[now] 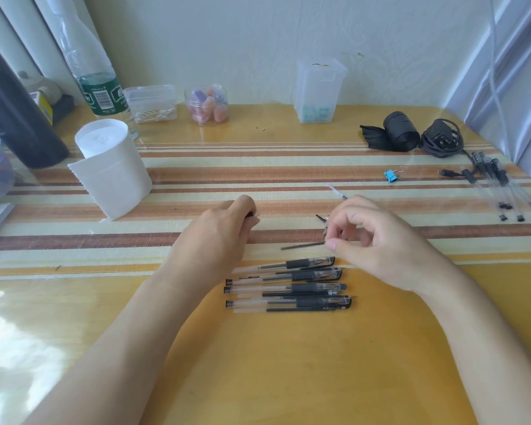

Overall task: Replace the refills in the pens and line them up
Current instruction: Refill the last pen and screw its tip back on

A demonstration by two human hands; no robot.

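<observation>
Several black gel pens and loose refills lie side by side on the yellow table, just in front of my hands. My right hand pinches one end of a thin black refill that points left, low over the striped mat. Closed into a fist, my left hand has a small black pen part poking out at the fingertips; the rest of that part is hidden. A small black piece and a clear tube lie beyond my right hand.
A second bunch of clear pens lies at the right edge, near a blue binder clip, a black roll and a cable. A tissue roll, a bottle and plastic containers stand at the back.
</observation>
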